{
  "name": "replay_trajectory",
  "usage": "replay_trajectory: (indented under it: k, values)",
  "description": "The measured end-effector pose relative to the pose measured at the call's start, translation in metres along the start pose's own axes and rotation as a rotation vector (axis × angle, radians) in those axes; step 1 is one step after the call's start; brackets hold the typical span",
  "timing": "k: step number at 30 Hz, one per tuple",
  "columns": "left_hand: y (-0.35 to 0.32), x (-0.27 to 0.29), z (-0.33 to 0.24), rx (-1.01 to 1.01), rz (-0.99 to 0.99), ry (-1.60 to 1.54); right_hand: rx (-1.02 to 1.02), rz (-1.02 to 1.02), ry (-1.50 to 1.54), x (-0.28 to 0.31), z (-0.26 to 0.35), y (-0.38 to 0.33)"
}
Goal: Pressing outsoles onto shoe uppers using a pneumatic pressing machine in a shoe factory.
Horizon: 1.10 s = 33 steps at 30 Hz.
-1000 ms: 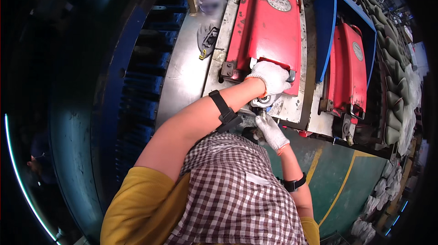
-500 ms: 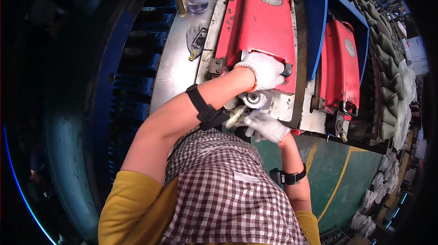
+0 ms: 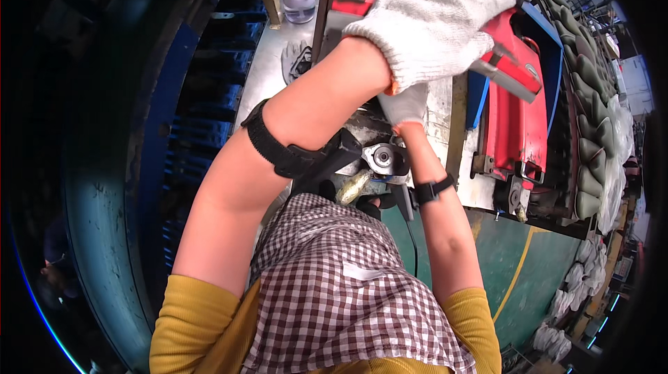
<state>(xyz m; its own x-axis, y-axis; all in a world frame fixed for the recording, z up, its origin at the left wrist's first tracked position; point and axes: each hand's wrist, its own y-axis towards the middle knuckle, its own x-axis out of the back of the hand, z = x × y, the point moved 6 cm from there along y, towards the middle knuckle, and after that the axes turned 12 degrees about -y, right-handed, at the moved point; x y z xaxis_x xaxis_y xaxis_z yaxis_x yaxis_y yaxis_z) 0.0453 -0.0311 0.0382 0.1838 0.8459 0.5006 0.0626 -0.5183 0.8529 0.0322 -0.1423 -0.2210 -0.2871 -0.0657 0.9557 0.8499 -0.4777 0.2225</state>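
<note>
- While the first red cover [image 3: 501, 34] lies directly behind the left hand [image 3: 445, 19], long axis mostly hidden, a second red cover [image 3: 515, 130] stands rightward.
- One blue hood [image 3: 477, 99] flanks that second cover.
- Two hands, gloved: left looks nearer the first cover, fingers spread; right hand [image 3: 407, 104] lower, partly hidden, its grip impossible to tell.
- One clear bottle [image 3: 299, 6] on the metal surface [image 3: 264, 82].

On the surface [image 3: 268, 54] at left, the bottle [image 3: 299, 2] stands behind the loose glove [image 3: 297, 61]. Right of both sits the first machine [image 3: 351, 7]; before it, the round fitting [image 3: 383, 158], right of a handle [image 3: 353, 186]. Farther right, the second machine [image 3: 513, 113] stands within a hood [image 3: 476, 99], left of the stacked pads [image 3: 595, 116].
</note>
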Motion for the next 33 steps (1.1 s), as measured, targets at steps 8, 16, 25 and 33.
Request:
replay_trajectory:
  k: [8,16,25,33]
  values:
    - [-0.128,0.066,-0.005,0.213,-0.140,-0.323,-0.162,0.004,0.481,-0.022,-0.045,0.004]
    - [-0.354,0.029,-0.010,1.523,-0.517,-1.328,-0.374,0.697,1.922,-0.002,0.020,-0.092]
    - [-0.403,0.052,-0.005,1.610,-1.458,-1.559,0.460,0.269,0.472,0.037,0.099,-0.114]
    - [-0.673,0.134,0.079,1.997,-1.438,-0.915,0.178,-0.012,0.094,0.032,0.034,-0.120]
